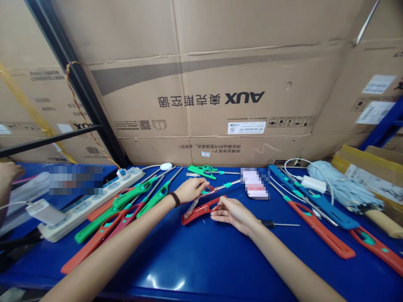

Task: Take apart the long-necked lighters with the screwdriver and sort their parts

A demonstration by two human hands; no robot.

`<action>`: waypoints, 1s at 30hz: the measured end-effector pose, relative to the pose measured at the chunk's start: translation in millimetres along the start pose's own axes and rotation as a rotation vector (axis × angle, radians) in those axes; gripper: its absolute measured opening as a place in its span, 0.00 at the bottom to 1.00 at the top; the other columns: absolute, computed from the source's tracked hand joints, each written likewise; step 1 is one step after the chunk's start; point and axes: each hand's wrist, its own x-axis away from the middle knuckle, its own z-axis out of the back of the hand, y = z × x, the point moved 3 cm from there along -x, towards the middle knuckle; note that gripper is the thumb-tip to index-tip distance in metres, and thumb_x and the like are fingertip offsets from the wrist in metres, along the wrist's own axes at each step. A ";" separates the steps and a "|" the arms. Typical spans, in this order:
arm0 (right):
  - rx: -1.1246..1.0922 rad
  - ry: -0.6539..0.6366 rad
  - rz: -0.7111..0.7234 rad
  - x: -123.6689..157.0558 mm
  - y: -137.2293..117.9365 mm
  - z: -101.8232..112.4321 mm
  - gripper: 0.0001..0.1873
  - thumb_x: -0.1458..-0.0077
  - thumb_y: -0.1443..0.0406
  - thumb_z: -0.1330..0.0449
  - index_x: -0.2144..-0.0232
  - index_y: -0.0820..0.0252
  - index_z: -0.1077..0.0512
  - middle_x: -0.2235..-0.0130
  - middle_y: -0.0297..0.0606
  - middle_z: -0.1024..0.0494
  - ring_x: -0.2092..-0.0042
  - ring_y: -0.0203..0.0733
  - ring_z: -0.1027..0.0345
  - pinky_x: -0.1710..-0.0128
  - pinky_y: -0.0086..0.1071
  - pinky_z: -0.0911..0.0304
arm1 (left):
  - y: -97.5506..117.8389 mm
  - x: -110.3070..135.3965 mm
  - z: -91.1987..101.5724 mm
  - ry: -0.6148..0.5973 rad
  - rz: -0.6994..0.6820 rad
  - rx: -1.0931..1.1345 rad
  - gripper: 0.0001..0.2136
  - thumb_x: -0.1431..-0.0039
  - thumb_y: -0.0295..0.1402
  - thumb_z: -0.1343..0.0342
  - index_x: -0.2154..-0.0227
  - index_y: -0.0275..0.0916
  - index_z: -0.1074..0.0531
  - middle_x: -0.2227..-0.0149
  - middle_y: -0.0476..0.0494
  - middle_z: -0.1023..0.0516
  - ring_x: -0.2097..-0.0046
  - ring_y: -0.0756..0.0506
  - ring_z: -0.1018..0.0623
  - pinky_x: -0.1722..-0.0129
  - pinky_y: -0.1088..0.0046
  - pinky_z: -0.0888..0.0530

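A red long-reach lighter lies opened up in front of me. My left hand is closed in a pinch on its inner part, near the red trigger piece, with the clear fuel tank hanging below. From there the metal tube with its green collar points right. Thumb and forefinger of my right hand pinch the right end of the red casing half; its other fingers are bent beneath. The tank's lower end overlaps the casing's left end. Behind my left hand rests an opened green lighter.
Whole lighters, green and red, lie left beside a white power strip. Right are a screwdriver, a blue lighter, red lighters, and an umbrella. Another person's hand shows far left. Cardboard boxes stand behind.
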 end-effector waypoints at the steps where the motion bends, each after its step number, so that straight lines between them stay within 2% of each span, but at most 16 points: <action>1: -0.008 0.006 0.004 -1.7 0.9 0.7 0.11 0.41 0.66 0.45 0.75 0.63 0.38 0.76 0.40 0.25 0.73 0.38 0.24 0.67 0.33 0.26 | -2.5 -2.4 -0.8 0.002 -0.003 0.026 0.18 0.33 0.35 0.63 0.61 0.36 0.27 0.64 0.44 0.21 0.60 0.47 0.23 0.60 0.75 0.31; 6: -0.032 0.042 0.035 -5.5 2.9 0.4 0.09 0.44 0.69 0.43 0.75 0.62 0.38 0.71 0.39 0.26 0.66 0.40 0.23 0.59 0.34 0.27 | -13.3 -7.3 -5.5 -0.017 -0.029 0.108 0.18 0.33 0.36 0.62 0.57 0.36 0.27 0.60 0.45 0.21 0.59 0.48 0.23 0.58 0.75 0.29; 10: 0.015 0.038 0.040 2.1 -1.4 -2.5 0.09 0.45 0.74 0.44 0.74 0.61 0.40 0.70 0.40 0.24 0.62 0.39 0.23 0.56 0.29 0.30 | -22.0 3.4 4.0 0.077 -0.045 0.081 0.15 0.35 0.36 0.58 0.56 0.37 0.28 0.55 0.41 0.24 0.51 0.45 0.28 0.49 0.68 0.34; 12: 0.087 0.018 0.039 6.8 -5.3 -1.8 0.07 0.45 0.72 0.44 0.72 0.61 0.39 0.71 0.42 0.23 0.64 0.40 0.22 0.58 0.29 0.29 | -26.9 13.8 10.3 0.119 -0.045 0.052 0.12 0.38 0.38 0.52 0.60 0.38 0.27 0.57 0.41 0.25 0.51 0.43 0.29 0.48 0.65 0.35; 15: 0.241 -0.007 0.071 8.8 -9.2 2.1 0.08 0.47 0.66 0.40 0.71 0.61 0.38 0.75 0.41 0.22 0.75 0.42 0.24 0.72 0.33 0.28 | -34.9 30.9 14.7 0.130 -0.040 0.024 0.12 0.43 0.42 0.45 0.64 0.39 0.27 0.60 0.43 0.26 0.54 0.42 0.29 0.50 0.63 0.34; 17: 0.321 0.011 0.144 6.6 -9.9 5.3 0.11 0.49 0.65 0.38 0.71 0.58 0.39 0.77 0.34 0.24 0.82 0.38 0.29 0.80 0.30 0.32 | -40.2 40.0 13.7 0.129 -0.031 0.017 0.13 0.44 0.44 0.44 0.64 0.39 0.26 0.60 0.43 0.27 0.55 0.42 0.29 0.51 0.63 0.33; 19: 0.423 0.057 0.285 4.5 -10.6 7.6 0.11 0.51 0.64 0.38 0.72 0.56 0.39 0.77 0.30 0.26 0.82 0.35 0.33 0.82 0.28 0.37 | -44.3 45.9 10.9 0.121 -0.032 0.020 0.13 0.43 0.44 0.45 0.65 0.39 0.26 0.60 0.43 0.27 0.55 0.43 0.29 0.52 0.64 0.32; 22: 0.786 0.123 0.611 7.8 -13.4 5.4 0.05 0.49 0.65 0.42 0.71 0.55 0.37 0.70 0.33 0.27 0.69 0.41 0.30 0.70 0.33 0.34 | -46.1 49.4 6.8 0.096 -0.060 0.045 0.11 0.42 0.41 0.46 0.65 0.40 0.26 0.59 0.44 0.27 0.56 0.44 0.28 0.53 0.66 0.31; 24: 1.062 0.122 0.747 12.0 -12.8 1.4 0.03 0.49 0.67 0.44 0.69 0.55 0.35 0.65 0.37 0.27 0.60 0.46 0.32 0.62 0.39 0.35 | -44.5 49.8 5.2 0.084 -0.082 0.067 0.09 0.41 0.39 0.47 0.64 0.40 0.26 0.58 0.44 0.27 0.56 0.46 0.27 0.53 0.67 0.31; 26: 1.210 0.101 0.751 14.4 -10.5 -0.6 0.06 0.50 0.69 0.44 0.67 0.56 0.35 0.62 0.38 0.27 0.57 0.48 0.35 0.59 0.41 0.37 | -41.9 49.5 4.5 0.083 -0.093 0.086 0.09 0.41 0.37 0.47 0.64 0.39 0.27 0.58 0.44 0.26 0.56 0.46 0.26 0.52 0.69 0.31; 30: 1.291 0.068 0.735 16.2 -7.2 -3.1 0.07 0.50 0.71 0.44 0.66 0.57 0.35 0.63 0.38 0.27 0.59 0.47 0.36 0.59 0.40 0.38 | -39.0 48.5 4.5 0.106 -0.050 0.107 0.10 0.38 0.37 0.51 0.62 0.37 0.29 0.61 0.44 0.24 0.60 0.47 0.25 0.58 0.71 0.29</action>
